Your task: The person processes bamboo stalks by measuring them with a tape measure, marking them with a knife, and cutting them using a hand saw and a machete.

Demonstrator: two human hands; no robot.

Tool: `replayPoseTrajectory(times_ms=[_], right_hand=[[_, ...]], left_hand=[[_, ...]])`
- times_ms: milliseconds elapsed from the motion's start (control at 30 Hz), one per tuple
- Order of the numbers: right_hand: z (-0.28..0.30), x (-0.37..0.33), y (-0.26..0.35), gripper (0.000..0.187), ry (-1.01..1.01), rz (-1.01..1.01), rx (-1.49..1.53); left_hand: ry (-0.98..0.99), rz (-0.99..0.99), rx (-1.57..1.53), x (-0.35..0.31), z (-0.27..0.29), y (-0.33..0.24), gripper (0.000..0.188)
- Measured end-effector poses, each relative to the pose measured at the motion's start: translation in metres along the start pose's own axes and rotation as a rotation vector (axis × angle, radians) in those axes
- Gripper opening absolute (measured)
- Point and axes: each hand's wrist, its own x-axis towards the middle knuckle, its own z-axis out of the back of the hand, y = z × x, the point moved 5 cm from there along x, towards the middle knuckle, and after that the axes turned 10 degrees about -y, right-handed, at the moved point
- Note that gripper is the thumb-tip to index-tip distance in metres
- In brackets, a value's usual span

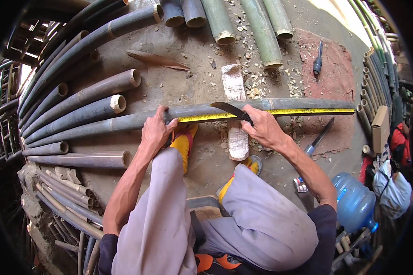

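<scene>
A long dark bamboo pole lies crosswise in front of me, over a pale wooden block. Along its near side stretches a yellow tape measure, its far end by the pole's right end. My left hand is closed at the pole's near side, gripping the tape measure; a dark, orange-edged part shows under the palm. My right hand grips a knife and rests against the pole and tape. The curved dark blade points left across the pole; the handle is mostly hidden by the fingers.
Several bamboo poles lie at the left, and thick green ones at the top. A second knife and a dark hand tool lie right, on and beside a red mat. A blue water jug stands lower right.
</scene>
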Motion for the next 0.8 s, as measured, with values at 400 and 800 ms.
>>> replayPoseTrajectory(times_ms=[400, 800], right_hand=[[-0.007, 0.012, 0.003, 0.031, 0.149, -0.034, -0.241], [-0.012, 0.013, -0.002, 0.031, 0.155, -0.031, -0.212]], left_hand=[[0.091, 0.063, -0.035, 0.000, 0.005, -0.003, 0.053], [0.096, 0.063, -0.032, 0.001, 0.002, 0.000, 0.056]])
